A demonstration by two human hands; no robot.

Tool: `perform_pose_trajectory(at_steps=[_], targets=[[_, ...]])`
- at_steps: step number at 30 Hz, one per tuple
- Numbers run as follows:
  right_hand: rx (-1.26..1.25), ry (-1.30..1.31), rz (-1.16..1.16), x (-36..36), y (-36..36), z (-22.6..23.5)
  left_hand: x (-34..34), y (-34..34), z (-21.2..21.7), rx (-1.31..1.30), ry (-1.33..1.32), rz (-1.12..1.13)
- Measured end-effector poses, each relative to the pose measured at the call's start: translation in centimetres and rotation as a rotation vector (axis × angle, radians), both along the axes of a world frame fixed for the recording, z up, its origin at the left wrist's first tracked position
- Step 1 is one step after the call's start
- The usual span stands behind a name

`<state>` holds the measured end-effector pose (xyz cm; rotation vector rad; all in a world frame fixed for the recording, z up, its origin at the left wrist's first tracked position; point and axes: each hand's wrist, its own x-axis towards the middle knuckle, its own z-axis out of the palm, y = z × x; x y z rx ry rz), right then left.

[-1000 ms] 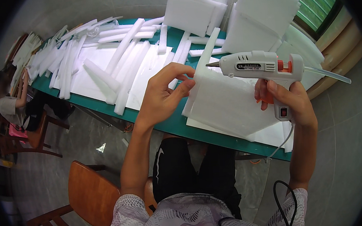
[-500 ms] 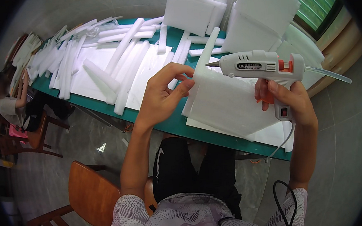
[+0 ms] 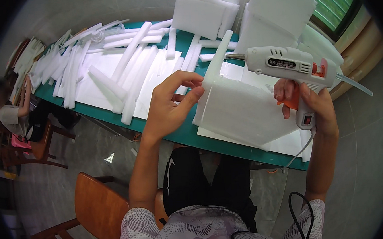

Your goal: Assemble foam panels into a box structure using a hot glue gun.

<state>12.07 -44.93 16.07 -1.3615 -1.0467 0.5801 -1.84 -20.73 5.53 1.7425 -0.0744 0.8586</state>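
In my right hand (image 3: 308, 100) is a white hot glue gun (image 3: 280, 62) with an orange trigger, my fingers wrapped round its handle. A clear glue stick (image 3: 353, 84) pokes out of its rear, and its metal nozzle points left, above the table. My left hand (image 3: 174, 100) pinches the edge of a white foam strip (image 3: 217, 57) between thumb and fingers. That strip runs along the left side of a white foam block (image 3: 244, 109), which lies near the table's front edge. The nozzle is apart from the strip, just to its right.
Many loose white foam strips (image 3: 129, 57) cover the left of the green table (image 3: 179, 136). Stacked foam sheets (image 3: 267, 27) stand at the back. The gun's cord (image 3: 302, 149) hangs over the front edge. A wooden chair (image 3: 101, 208) stands behind; another person (image 3: 11, 116) sits far left.
My right hand has moved the glue gun to the right, its nozzle drawing away from my left hand. The left hand stays at the foam strip, almost unmoved.
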Motion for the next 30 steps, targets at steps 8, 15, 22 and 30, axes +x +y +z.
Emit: perform_pose_trajectory(at_steps=[8, 15, 22, 30], targets=[[-0.024, 0.007, -0.04, -0.2, 0.6, -0.1, -0.3, -0.8, 0.2, 0.07, -0.011, 0.101], [-0.021, 0.015, -0.041, 0.3, 0.4, -0.1, -0.5, -2.5, 0.7, 0.16, -0.111, 0.187], [-0.005, 0.003, -0.032, 0.4, 0.5, -0.3, -0.9, -4.2, 1.6, 0.316, -0.071, 0.269], [-0.004, -0.007, -0.023, 0.9, 0.7, -0.3, -1.4, -4.6, 1.7, 0.54, 0.073, 0.284]])
